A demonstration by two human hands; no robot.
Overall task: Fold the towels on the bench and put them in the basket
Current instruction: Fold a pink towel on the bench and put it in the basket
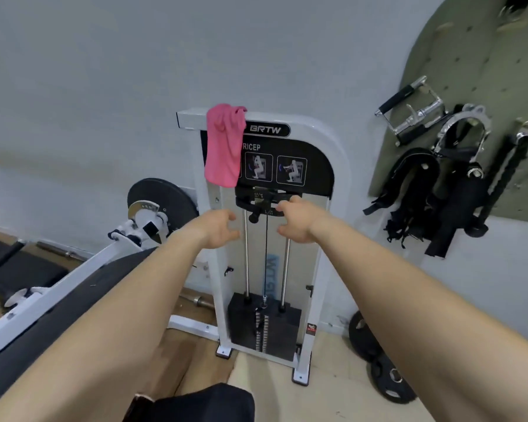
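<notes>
Here the left hand (pixel 218 228) is stretched forward, fingers loosely curled and apart, holding nothing. The right hand (pixel 296 220) beside it is the same, thumb and fingers gaping. Both are just below the pink towel (pixel 224 144), which hangs draped over the top of a white weight machine (pixel 333 132) (labelled BRTW). A black bench (pixel 58 300) lies left, a green pegboard (pixel 433 80) of handles hangs right, and weight plates (pixel 378 360) rest on the floor by a pale wall.

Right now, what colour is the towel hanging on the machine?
Pink, plain; the towel shows clearly in the head view.
</notes>
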